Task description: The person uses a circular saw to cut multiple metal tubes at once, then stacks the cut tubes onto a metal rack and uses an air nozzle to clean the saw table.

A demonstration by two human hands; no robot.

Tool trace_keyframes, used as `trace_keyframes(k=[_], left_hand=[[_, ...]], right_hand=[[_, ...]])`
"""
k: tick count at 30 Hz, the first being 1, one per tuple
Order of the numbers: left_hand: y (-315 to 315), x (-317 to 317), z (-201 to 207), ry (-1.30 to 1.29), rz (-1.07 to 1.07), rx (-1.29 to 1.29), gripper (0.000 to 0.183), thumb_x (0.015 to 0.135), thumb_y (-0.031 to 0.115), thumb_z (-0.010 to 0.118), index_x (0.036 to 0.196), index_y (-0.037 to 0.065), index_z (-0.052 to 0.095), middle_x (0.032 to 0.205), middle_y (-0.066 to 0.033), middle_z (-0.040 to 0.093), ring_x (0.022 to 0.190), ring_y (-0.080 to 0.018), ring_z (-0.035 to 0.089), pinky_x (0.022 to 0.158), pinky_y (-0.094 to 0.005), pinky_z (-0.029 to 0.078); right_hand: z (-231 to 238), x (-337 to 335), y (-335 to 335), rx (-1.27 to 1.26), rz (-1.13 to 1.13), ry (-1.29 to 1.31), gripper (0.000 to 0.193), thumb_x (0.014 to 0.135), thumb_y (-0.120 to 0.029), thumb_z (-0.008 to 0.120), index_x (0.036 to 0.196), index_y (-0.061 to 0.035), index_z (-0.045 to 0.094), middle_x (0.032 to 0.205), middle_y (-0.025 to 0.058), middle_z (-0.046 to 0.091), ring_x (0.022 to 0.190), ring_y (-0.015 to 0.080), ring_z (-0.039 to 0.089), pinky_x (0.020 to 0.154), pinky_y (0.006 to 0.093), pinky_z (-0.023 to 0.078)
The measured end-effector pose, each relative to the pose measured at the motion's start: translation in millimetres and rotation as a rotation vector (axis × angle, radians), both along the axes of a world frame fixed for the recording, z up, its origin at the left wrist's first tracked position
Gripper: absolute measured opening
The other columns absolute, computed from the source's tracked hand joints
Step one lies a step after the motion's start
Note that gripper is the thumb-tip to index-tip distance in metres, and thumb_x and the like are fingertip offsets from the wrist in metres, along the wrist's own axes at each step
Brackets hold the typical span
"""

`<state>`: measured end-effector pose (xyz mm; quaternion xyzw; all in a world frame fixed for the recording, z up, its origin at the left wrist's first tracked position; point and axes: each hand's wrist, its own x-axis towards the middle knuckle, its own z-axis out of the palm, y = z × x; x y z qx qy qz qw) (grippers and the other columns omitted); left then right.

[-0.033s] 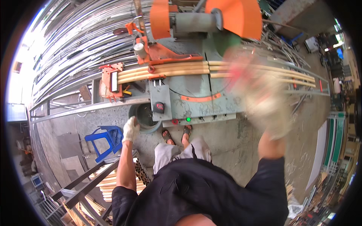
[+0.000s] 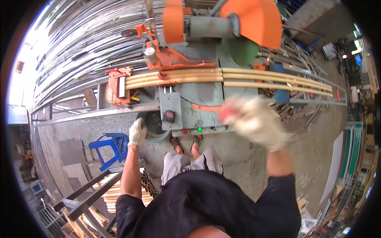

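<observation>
My right hand (image 2: 260,123), in a white work glove, is smeared by motion over the right front of the grey saw table (image 2: 202,97). Its fingers close round a small red thing (image 2: 229,112), too blurred to name. My left hand (image 2: 137,133), also gloved, hangs with curled fingers beside a round tub (image 2: 154,137); whatever it may hold is hidden. Several pale tan rods (image 2: 178,75) lie across the saw table under an orange clamp (image 2: 170,61). A narrow gap splits them from the rods on the right (image 2: 274,79). Behind stands the saw's orange guard (image 2: 256,22).
An orange end stop (image 2: 119,85) sits at the rods' left end. Left of me are a blue stool (image 2: 113,148) and a dark metal rack (image 2: 85,194) holding stacked tan rods. Long metal stock (image 2: 91,35) fills the far left. A green light (image 2: 199,129) glows on the table's front.
My right hand has come back from above the rods on the right, moving nearer and left with the red thing. The left hand has hardly moved.
</observation>
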<state>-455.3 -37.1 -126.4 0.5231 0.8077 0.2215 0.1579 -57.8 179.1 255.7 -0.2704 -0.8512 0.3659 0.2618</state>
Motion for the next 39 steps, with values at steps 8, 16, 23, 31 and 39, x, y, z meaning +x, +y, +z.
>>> trace_keyframes(k=[8,16,23,31,39], left_hand=[[236.8,-50.6,5.0,0.478,-0.36,-0.051,0.059,0.077,0.001,0.054,0.136,0.004,0.048,0.143,-0.0178,0.047,0.134,-0.0351,0.042,0.112,-0.0474,0.031],[294.7,-73.6,-0.5,0.474,-0.626,-0.255,0.086,0.052,0.016,0.082,0.131,0.006,0.049,0.123,-0.0141,0.057,0.118,-0.0335,0.053,0.101,-0.0429,0.041],[305.5,-66.4,18.2,0.384,-0.668,-0.303,0.078,0.052,0.016,0.08,0.123,0.005,0.048,0.117,-0.016,0.056,0.114,-0.0363,0.053,0.096,-0.0438,0.043],[290.0,-66.8,12.9,0.293,-0.666,-0.033,0.038,0.071,0.006,0.067,0.107,0.007,0.055,0.091,-0.0176,0.065,0.09,-0.0382,0.063,0.078,-0.0467,0.048],[216.2,-58.5,101.1,0.319,-0.51,-0.2,0.041,0.068,0.006,0.069,0.107,0.005,0.058,0.095,-0.0193,0.066,0.093,-0.0395,0.063,0.081,-0.0472,0.05]], right_hand=[[-411.0,33.8,-77.8,-0.532,-0.691,-1.036,0.039,0.091,-0.037,0.06,0.102,-0.0009,0.068,0.105,0.0262,0.067,0.1,0.0425,0.065,0.086,0.0507,0.052],[-451.1,20.7,-85.1,-0.617,-0.845,-1.109,0.045,0.089,-0.044,0.062,0.098,-0.0012,0.071,0.101,0.0249,0.069,0.098,0.0393,0.067,0.084,0.0478,0.053],[-462.7,22.3,-95.6,-0.659,-1.084,-0.985,0.044,0.083,-0.042,0.065,0.095,-0.0009,0.073,0.101,0.0254,0.068,0.1,0.0401,0.066,0.086,0.0479,0.052],[-416.8,55.8,-126.3,-0.635,-1.086,-0.956,0.04,0.081,-0.038,0.063,0.087,0.0003,0.072,0.09,0.0235,0.071,0.088,0.0374,0.07,0.079,0.0441,0.055],[-436.2,137.1,-8.3,-0.663,-1.335,-0.133,0.03,0.083,-0.027,0.062,0.094,-0.0002,0.069,0.074,0.0131,0.069,0.062,0.022,0.069,0.055,0.0352,0.054]])
